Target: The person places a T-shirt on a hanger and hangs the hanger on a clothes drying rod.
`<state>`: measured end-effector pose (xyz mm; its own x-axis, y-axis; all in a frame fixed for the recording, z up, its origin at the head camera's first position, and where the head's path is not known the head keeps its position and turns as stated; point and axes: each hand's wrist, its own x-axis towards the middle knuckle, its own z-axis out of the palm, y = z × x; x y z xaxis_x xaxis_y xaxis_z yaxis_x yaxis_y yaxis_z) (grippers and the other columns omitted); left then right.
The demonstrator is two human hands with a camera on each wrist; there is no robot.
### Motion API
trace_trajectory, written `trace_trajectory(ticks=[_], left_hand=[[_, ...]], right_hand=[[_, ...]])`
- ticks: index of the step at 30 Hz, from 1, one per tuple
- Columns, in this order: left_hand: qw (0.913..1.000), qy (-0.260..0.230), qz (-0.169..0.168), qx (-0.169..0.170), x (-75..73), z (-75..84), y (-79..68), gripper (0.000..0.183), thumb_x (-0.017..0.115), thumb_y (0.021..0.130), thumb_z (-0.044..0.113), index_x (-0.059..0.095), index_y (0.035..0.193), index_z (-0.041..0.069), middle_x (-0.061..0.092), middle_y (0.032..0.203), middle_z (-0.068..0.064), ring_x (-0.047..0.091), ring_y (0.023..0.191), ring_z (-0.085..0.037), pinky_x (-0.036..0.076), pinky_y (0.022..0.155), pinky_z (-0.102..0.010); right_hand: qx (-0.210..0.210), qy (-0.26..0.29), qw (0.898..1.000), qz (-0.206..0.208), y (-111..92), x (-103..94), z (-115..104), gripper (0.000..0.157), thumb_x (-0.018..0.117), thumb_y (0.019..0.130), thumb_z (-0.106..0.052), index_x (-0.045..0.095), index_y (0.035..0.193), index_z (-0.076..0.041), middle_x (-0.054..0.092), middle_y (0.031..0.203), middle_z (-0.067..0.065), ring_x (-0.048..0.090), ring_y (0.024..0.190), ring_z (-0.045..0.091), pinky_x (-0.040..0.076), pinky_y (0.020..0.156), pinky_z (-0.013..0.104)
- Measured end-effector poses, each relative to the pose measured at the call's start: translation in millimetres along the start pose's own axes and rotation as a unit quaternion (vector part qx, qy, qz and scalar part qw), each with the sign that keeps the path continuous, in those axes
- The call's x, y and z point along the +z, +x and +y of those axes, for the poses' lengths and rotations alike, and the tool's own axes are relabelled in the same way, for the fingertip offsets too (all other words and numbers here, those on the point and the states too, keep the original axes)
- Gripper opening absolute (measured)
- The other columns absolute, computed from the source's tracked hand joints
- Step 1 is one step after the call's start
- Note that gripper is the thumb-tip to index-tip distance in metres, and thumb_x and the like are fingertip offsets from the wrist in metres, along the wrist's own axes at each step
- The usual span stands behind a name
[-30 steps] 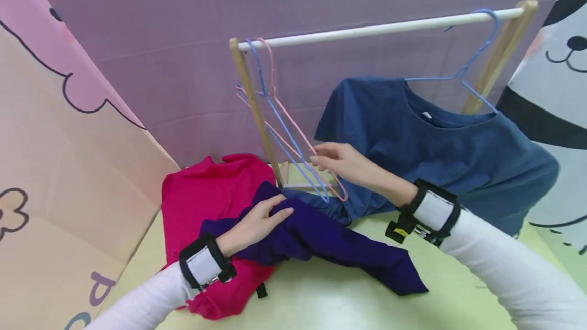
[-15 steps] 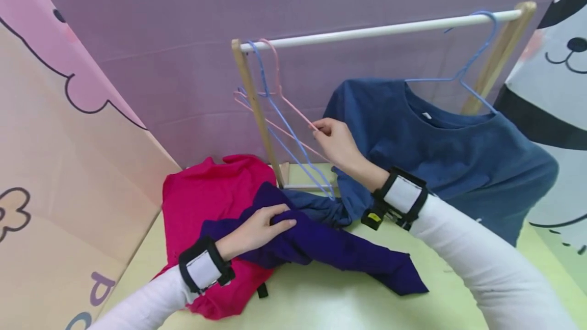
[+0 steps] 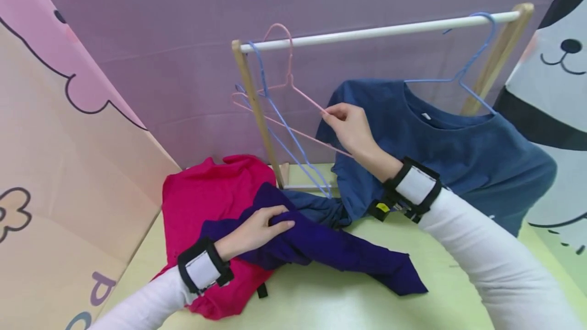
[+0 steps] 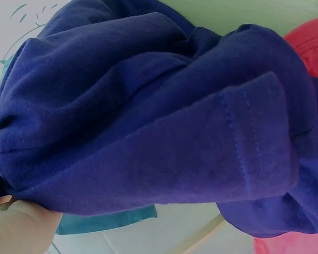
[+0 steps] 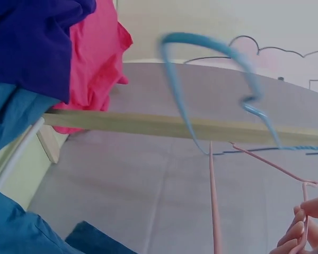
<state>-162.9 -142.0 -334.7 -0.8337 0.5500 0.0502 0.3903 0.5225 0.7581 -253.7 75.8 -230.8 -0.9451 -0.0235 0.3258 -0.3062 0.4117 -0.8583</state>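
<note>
My left hand (image 3: 257, 230) grips a dark purple garment (image 3: 339, 243) that lies bunched over a red garment (image 3: 211, 192). In the left wrist view the purple cloth (image 4: 148, 132), with a stitched hem, covers most of that hand; only part of the thumb shows. Farther back, my right hand (image 3: 352, 126) pinches one sloping arm of a pink hanger (image 3: 308, 97). The hanger's hook arches above the white rail (image 3: 367, 33). Just left of it, an empty blue hanger (image 3: 298, 141) hangs from the rail's left end.
A blue T-shirt (image 3: 440, 152) hangs on another blue hanger (image 3: 481, 50) at the rail's right end. Wooden posts (image 3: 252, 95) hold up the rail. More blue cloth (image 3: 316, 208) lies on the pale green table (image 3: 330, 299) beneath it.
My right hand has taken hold of the pink hanger and moved it up and to the right, raising its hook above the rail. My left hand stays on the purple garment.
</note>
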Motion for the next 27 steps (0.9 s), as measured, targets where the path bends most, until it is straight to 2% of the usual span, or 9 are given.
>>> trace_trajectory(ticks=[2,8,15,22,27], left_hand=[[1.0,0.0,0.001,-0.001,1.1,-5.5,1.2,0.017,0.053,0.089,0.029,0.059,0.096,0.015,0.054,0.082,0.007,0.049,0.078,-0.008,0.04,0.072,-0.023],[0.9998,0.008,0.016,0.011,0.3,-7.0,1.6,0.016,0.053,0.089,0.03,0.059,0.093,0.016,0.055,0.081,0.007,0.049,0.078,-0.008,0.041,0.072,-0.023],[0.9996,0.014,0.021,0.015,-1.4,-6.2,2.3,0.017,0.054,0.088,0.03,0.06,0.096,0.016,0.058,0.087,0.009,0.051,0.083,-0.007,0.042,0.076,-0.023],[0.9993,0.019,0.03,0.015,-2.7,-8.4,1.7,0.017,0.055,0.088,0.029,0.061,0.098,0.016,0.058,0.088,0.01,0.052,0.085,-0.007,0.042,0.078,-0.024],[0.9986,0.019,0.046,0.015,-3.0,-10.5,-0.1,0.016,0.057,0.087,0.028,0.062,0.096,0.016,0.059,0.088,0.009,0.052,0.085,-0.007,0.043,0.079,-0.024]], right_hand=[[0.007,0.009,1.0,0.002,2,-6.1,-1,0.025,0.055,0.088,-0.019,0.062,0.102,0.002,0.058,0.091,0.013,0.047,0.08,0.017,0.037,0.07,0.026],[0.033,0.021,0.999,0.008,5,-27.7,-9,0.031,0.056,0.087,-0.025,0.062,0.105,-0.001,0.057,0.097,0.01,0.048,0.094,0.019,0.038,0.082,0.033],[0.047,-0.017,0.999,0.008,-2,-52.4,-8,0.036,0.056,0.087,-0.031,0.062,0.109,-0.003,0.056,0.101,0.008,0.045,0.092,0.017,0.037,0.078,0.031],[0.05,-0.055,0.997,0.013,-14,-80.6,2,0.046,0.055,0.085,-0.039,0.06,0.112,-0.003,0.056,0.109,0.011,0.047,0.099,0.02,0.038,0.084,0.037],[0.047,-0.081,0.995,0.019,-25,-100.8,12,0.05,0.054,0.083,-0.045,0.06,0.112,-0.004,0.059,0.102,0.001,0.048,0.094,0.014,0.04,0.081,0.033]])
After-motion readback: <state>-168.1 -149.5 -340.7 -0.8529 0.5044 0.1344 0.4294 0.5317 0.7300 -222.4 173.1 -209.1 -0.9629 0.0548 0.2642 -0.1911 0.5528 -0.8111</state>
